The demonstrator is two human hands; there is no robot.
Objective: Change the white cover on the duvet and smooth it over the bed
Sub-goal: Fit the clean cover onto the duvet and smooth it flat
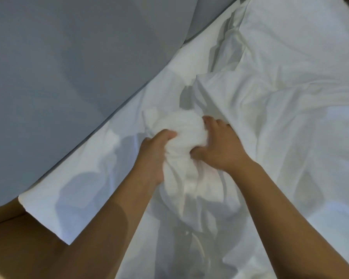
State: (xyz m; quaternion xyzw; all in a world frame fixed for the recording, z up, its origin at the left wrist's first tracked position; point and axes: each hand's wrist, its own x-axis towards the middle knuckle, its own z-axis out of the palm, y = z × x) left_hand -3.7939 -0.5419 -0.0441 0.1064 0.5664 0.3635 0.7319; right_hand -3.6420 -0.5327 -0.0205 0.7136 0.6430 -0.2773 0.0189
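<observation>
A bunched corner of the white duvet [181, 127], wrapped in the white cover [189, 182], sits in the middle of the view. My left hand [155, 156] grips the bunch from the left, thumb curled over its top. From the right, my right hand [218, 146] holds the same bunch, its fingers dug into the cloth. The rest of the crumpled white cover [280, 101] spreads to the right over the bed.
A grey padded headboard [69, 67] fills the upper left, close beside the bunch. The white bed sheet [79, 188] runs along it to a corner at the lower left, where a brown wooden surface [18, 248] shows.
</observation>
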